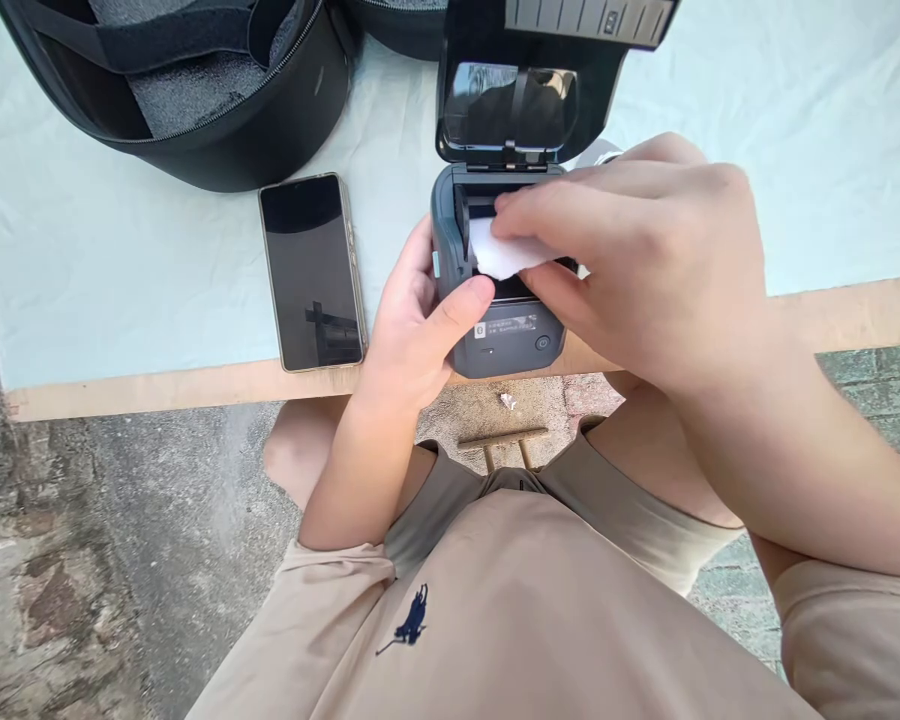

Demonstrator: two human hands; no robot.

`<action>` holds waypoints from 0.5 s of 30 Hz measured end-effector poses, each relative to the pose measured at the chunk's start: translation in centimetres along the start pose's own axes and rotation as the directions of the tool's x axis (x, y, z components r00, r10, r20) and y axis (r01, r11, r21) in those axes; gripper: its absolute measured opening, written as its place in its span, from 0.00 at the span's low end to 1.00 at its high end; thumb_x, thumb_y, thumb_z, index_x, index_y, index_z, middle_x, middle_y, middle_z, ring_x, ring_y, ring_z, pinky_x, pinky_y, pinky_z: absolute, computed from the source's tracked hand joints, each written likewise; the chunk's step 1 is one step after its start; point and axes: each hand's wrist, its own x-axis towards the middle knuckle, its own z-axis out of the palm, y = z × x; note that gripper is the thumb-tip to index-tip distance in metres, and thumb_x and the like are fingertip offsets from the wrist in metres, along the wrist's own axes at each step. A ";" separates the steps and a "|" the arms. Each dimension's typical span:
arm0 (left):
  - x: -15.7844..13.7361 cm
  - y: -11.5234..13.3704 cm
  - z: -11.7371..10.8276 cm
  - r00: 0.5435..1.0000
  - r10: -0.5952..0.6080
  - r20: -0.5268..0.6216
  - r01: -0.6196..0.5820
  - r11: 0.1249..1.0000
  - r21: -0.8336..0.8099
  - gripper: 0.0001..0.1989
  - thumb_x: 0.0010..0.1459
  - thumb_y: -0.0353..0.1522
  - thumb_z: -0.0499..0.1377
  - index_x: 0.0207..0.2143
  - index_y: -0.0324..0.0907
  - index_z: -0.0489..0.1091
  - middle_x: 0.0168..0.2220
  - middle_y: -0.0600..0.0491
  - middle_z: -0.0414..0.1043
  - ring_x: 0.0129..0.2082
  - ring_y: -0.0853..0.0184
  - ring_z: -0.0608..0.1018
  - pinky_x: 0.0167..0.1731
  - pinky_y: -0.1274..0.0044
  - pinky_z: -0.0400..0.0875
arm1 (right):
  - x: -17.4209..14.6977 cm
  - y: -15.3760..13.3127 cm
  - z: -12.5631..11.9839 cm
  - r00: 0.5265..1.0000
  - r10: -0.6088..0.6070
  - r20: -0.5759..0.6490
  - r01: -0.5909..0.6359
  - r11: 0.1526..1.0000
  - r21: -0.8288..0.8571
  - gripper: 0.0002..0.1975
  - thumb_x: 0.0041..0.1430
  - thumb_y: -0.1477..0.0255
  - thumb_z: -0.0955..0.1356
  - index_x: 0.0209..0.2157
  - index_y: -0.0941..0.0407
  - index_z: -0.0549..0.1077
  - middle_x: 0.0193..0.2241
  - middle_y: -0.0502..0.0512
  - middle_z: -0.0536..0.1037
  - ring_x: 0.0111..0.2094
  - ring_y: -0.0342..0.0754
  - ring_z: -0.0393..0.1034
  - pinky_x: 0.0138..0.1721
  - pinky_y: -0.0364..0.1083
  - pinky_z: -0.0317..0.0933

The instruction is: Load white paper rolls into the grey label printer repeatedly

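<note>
A dark grey portable label printer sits at the table's front edge, its black lid swung up and back. My left hand grips the printer's left side, thumb along the front rim of the open compartment. Over that compartment, my right hand pinches a piece of white paper between thumb and fingers. The paper's lower left end hangs inside the opening. My right hand covers the rest of the paper and the printer's right side, so I cannot tell whether a roll is attached.
A smartphone with a dark screen lies left of the printer. Behind it stands an open black zip case with grey foam and a strap; a second black case is partly visible. A pale cloth covers the wooden-edged table.
</note>
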 end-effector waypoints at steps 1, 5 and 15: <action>0.0 0.0 0.0 1.000 0.001 -0.001 -0.001 1.000 0.004 0.17 0.55 0.38 0.59 0.46 0.43 0.63 0.42 0.52 0.72 0.54 0.55 0.73 0.46 0.67 0.76 | 0.0 0.1 0.1 1.000 -0.019 -0.023 0.020 1.000 0.012 0.09 0.60 0.72 0.61 0.30 0.52 0.71 0.30 0.47 0.77 0.35 0.48 0.72 0.39 0.51 0.63; 0.1 0.2 0.3 0.999 -0.002 -0.035 0.002 1.000 -0.019 0.16 0.56 0.39 0.58 0.46 0.46 0.64 0.40 0.53 0.73 0.57 0.57 0.71 0.49 0.69 0.75 | -0.3 0.1 0.5 0.979 -0.059 -0.196 0.079 0.992 0.099 0.14 0.61 0.69 0.60 0.27 0.52 0.74 0.34 0.45 0.80 0.41 0.51 0.72 0.40 0.53 0.65; 0.4 -0.1 -0.4 0.998 0.065 0.014 -0.065 0.997 -0.047 0.16 0.50 0.37 0.63 0.42 0.48 0.67 0.39 0.55 0.75 0.55 0.60 0.72 0.51 0.70 0.73 | -2.4 -0.4 2.3 0.922 -0.241 -0.302 0.312 0.926 0.214 0.09 0.58 0.68 0.64 0.39 0.51 0.73 0.42 0.48 0.77 0.45 0.51 0.69 0.45 0.54 0.65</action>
